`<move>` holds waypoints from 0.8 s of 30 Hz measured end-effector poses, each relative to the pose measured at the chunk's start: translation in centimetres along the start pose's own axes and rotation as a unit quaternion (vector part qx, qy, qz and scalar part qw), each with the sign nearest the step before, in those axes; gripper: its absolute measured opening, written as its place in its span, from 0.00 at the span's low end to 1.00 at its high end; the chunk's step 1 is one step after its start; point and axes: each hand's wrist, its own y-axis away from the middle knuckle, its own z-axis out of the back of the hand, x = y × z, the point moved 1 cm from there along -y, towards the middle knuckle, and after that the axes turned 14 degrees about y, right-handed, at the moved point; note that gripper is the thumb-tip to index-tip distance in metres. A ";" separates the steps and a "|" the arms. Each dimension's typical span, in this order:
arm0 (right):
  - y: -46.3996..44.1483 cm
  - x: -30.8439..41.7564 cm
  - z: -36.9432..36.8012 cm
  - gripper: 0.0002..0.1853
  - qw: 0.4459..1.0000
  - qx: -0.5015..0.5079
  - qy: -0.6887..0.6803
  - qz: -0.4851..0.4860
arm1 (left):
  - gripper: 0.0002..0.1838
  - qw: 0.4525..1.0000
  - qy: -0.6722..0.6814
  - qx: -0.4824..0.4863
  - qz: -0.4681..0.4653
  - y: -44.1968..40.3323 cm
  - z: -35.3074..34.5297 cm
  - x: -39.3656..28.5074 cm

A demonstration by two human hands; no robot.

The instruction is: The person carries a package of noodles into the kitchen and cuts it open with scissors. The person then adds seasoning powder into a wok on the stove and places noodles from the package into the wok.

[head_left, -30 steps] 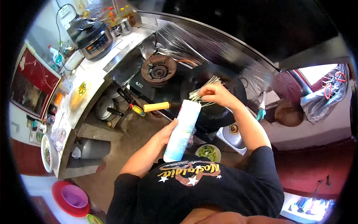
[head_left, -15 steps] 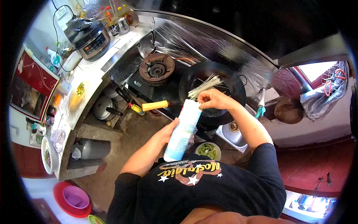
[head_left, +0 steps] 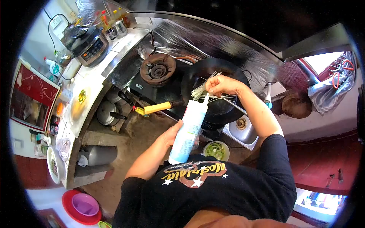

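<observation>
My left hand (head_left: 174, 133) is wrapped around a white and light-blue packet (head_left: 185, 136), tilted with its open end toward the wok. My right hand (head_left: 224, 85) is pinched closed above that end, on a thin pale bundle of dried noodles (head_left: 206, 99) that sticks partly out of the packet. Behind these fingers, more dried noodles (head_left: 198, 92) lie fanned out in the black wok (head_left: 197, 70). The wok's yellow handle (head_left: 157, 107) points left. What lies deeper in the wok is partly hidden by my right hand and forearm.
A bare gas burner (head_left: 158, 69) sits left of the wok. Below right are a metal basin (head_left: 243, 131) and a bowl of cut green vegetables (head_left: 216, 151). On the left counter stands an electric cooker (head_left: 89, 47); lidded pots (head_left: 106, 113) sit on the shelf beneath.
My right hand has moved up and away from the packet's mouth, drawing a pale bundle of noodles partly out. My left hand still holds the packet. The view has shifted slightly.
</observation>
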 end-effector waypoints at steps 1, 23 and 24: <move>0.2 -0.1 -0.4 0.07 0.999 -0.032 -0.040 -0.007 | 0.47 0.999 0.037 0.023 0.012 -0.2 0.6 0.2; 1.0 -3.2 -4.5 0.14 0.956 -0.082 -0.279 0.038 | 0.47 0.998 0.046 0.038 0.013 0.0 -0.4 0.7; 1.0 -3.0 -5.0 0.13 0.956 -0.073 -0.281 0.043 | 0.47 0.998 0.046 0.039 0.013 0.0 -0.4 0.7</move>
